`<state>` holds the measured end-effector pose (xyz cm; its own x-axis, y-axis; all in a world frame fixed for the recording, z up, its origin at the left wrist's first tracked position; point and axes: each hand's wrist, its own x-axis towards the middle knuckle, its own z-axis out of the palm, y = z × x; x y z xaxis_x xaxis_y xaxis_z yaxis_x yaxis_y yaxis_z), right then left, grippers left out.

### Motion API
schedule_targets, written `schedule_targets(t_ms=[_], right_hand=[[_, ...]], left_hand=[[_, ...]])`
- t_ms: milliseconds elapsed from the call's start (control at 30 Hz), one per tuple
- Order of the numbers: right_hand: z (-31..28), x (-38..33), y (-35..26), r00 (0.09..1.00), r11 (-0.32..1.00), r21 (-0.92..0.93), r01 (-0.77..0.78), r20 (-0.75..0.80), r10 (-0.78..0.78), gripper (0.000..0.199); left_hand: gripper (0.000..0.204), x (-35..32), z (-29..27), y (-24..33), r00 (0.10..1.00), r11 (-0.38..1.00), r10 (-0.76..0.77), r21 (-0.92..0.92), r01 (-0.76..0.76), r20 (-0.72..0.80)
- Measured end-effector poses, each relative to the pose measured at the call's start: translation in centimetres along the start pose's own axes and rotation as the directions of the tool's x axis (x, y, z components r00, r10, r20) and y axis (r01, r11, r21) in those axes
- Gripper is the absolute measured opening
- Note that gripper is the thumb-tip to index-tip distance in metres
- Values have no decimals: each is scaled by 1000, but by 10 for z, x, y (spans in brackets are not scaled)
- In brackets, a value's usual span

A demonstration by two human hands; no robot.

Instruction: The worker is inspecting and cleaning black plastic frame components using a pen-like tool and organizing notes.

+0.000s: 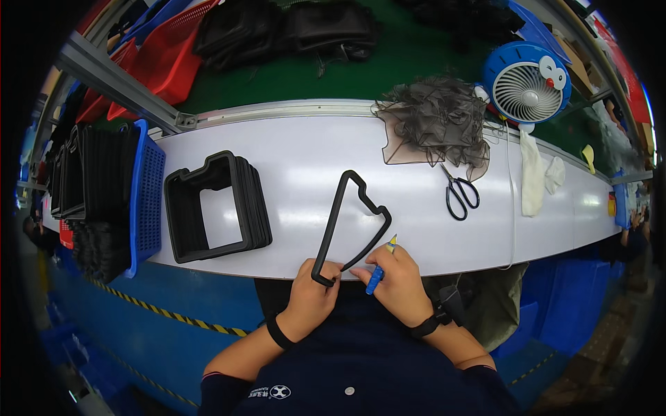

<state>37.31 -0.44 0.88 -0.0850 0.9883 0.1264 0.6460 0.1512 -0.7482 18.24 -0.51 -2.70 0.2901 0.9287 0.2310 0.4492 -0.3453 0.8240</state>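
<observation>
At the table's near edge, my left hand (312, 295) is closed on the lower left corner of a black frame (334, 222). The frame is a bent, padded-looking loop with a notch at its far side, and it tilts up off the table. My right hand (400, 286) is closed around a slim pen-like tool (374, 280) with a blue end and a yellow tip; its exact kind I cannot make out. The right fingertips are close to the frame's lower right end. Further left, a stack of similar black frames (254, 204) stands on the table.
Dark sheer mesh pieces (437, 125) lie heaped at the far right, beside black-handled scissors (458, 197). A blue fan (531, 97) stands behind them, near a white cloth (531, 173). At left, a blue basket (147, 208) borders more black frames (94, 166). Red baskets (177, 66) stand beyond.
</observation>
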Motion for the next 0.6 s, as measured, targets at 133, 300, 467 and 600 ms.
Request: schedule_targets(t_ms=[133,300,467,600], right_hand=[[6,9,2,999,998,-49,37,37,-35,29],[4,10,2,995,998,35,-58,79,55,23],[-2,8,9,982,971,163,-175,100,160,18],[4,9,-3,996,997,-34,-64,64,66,16]], left_hand=[[25,1,-1,-2,999,999,40,-14,-40,30],[23,3,-4,-3,994,995,100,16,-100,46],[20,3,-5,-5,994,996,85,13,-86,67],[20,3,-6,-7,992,994,107,18,-108,67]])
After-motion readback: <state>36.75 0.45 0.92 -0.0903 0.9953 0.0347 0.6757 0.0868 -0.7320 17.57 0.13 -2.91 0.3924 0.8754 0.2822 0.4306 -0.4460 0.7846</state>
